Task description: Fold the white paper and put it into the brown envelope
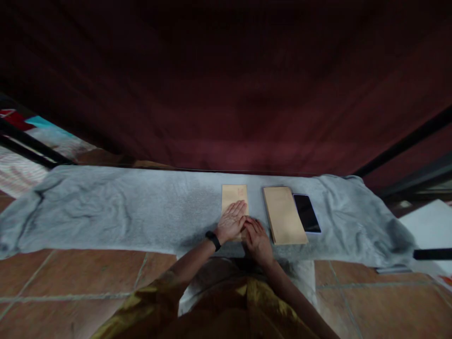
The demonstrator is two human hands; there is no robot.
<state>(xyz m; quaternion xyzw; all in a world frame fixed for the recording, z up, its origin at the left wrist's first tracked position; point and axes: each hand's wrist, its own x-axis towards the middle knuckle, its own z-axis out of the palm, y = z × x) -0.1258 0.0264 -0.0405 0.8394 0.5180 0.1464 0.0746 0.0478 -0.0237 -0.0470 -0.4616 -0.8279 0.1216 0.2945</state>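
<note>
Both hands were pressed flat: left hand open on a brown envelope, right hand open at its near edge. Envelope stack and phone were seen just right of them, on a grey towel. Step judged: flattening; steady downward pressure needed.

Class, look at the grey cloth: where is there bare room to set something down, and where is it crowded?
Free: the long stretch of grey cloth left of the small envelope, and the rumpled end right of the phone. Crowded: the middle, where the left hand and right hand press that envelope beside the envelope stack.
</note>
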